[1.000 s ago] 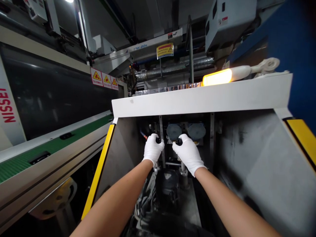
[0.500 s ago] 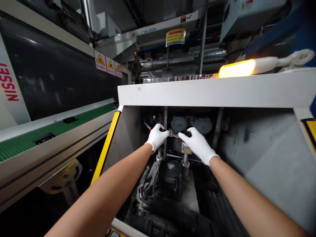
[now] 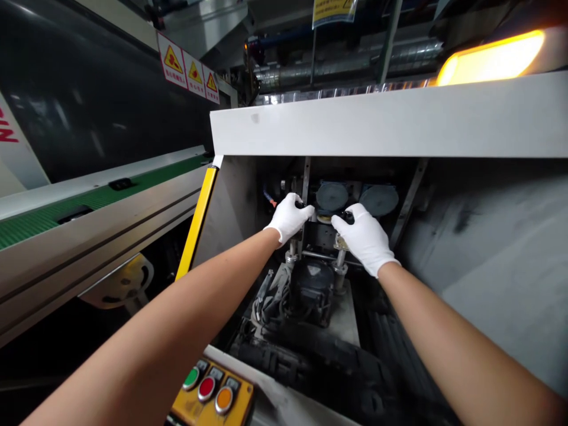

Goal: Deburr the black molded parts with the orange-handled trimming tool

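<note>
Left hand (image 3: pixel 289 220): white-gloved, curled around a small black piece (image 3: pixel 301 205), gripping it.
Right hand (image 3: pixel 364 238): matching pose, thumb and fingers closed on a dark piece (image 3: pixel 348 217).
Hold: two-handed, apparently mid-handling; any shift calls for even, steady grips.
Round discs (image 3: pixel 332 196): just beyond the hands, inside the bay.
Black housing (image 3: pixel 312 277): below, between metal posts (image 3: pixel 341 263).
Amber lamp (image 3: pixel 490 58): glowing up top!

Two little black things here, mostly hidden, so can't make out their shape: a black piece (image 3: pixel 302 205) in the left hand (image 3: pixel 289 221), a black knob-like bit (image 3: pixel 348 218) in the right hand (image 3: pixel 364 238), apart, below the white panel's (image 3: pixel 381 127) bottom edge.
</note>
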A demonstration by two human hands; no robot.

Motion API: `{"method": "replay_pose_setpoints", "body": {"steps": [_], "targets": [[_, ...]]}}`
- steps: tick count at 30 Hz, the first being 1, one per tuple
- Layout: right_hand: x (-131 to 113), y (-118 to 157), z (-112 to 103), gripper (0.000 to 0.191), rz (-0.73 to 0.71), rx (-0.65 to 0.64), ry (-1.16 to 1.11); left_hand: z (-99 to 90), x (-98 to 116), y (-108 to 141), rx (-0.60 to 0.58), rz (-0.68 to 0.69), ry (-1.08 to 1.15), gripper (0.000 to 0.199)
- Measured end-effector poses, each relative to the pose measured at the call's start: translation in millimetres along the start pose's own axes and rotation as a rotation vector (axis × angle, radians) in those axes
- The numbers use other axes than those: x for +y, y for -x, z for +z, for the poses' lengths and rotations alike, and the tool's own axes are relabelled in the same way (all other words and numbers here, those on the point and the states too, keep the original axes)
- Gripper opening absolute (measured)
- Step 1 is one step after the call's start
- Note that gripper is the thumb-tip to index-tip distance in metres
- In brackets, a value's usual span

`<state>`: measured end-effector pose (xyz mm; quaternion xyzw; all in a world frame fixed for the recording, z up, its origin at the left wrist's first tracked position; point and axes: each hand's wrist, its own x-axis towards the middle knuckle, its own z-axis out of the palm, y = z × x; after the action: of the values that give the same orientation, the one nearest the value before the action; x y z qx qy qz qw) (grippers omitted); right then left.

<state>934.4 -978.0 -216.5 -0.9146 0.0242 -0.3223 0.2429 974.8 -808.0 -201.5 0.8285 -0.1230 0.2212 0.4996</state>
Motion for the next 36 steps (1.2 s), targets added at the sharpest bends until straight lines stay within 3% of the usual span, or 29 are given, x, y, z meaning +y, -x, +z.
{"method": "replay_pose_setpoints", "body": {"steps": [4,8,14,17,20,23,26,28,30,33,36], "targets": [[-0.7,1.6,3.4,0.036,0.013,0.064,0.013,-4.5,0.2,-0.9,-0.031,-0.057,-0.013,0.030],[0.6,1.2,-0.5,0.038,-0.015,-0.004,-0.026,-5.5,1.6,-1.4,-0.038,0.002,-0.163,0.029],[12.4,-0.8,-2.1,0.054,-0.141,-0.021,-0.194,1.7,2.3,-3.1,0.051,0.073,-0.317,0.030],[7.1,3.6,-3.6,0.059,-0.210,0.127,-0.124,2.8,-2.5,-3.2,0.055,0.101,-0.355,0.032],[-13.6,9.5,-7.9,0.049,-0.377,0.330,-0.086,2.5,-5.9,-2.5,0.006,0.093,-0.343,0.034],[-38.6,14.4,-9.6,0.041,-0.494,0.340,-0.230,3.3,-5.1,1.1,0.045,0.075,-0.338,0.034],[-51.0,18.1,-7.6,0.040,-0.456,0.270,-0.354,4.7,-2.7,6.0,0.091,0.072,-0.351,0.031],[-48.5,18.8,-6.1,0.039,-0.438,0.209,-0.349,5.7,-2.7,7.3,0.086,0.064,-0.365,0.029],[-39.5,17.4,-4.9,0.039,-0.393,0.235,-0.270,6.3,-4.3,6.6,0.095,0.064,-0.385,0.028],[-21.5,11.9,-1.7,0.049,-0.185,0.376,-0.161,5.4,-6.4,4.6,0.108,0.077,-0.400,0.030],[-7.9,5.1,5.2,0.073,0.037,0.254,-0.327,2.2,-5.2,3.9,0.060,0.058,-0.385,0.035]]}}
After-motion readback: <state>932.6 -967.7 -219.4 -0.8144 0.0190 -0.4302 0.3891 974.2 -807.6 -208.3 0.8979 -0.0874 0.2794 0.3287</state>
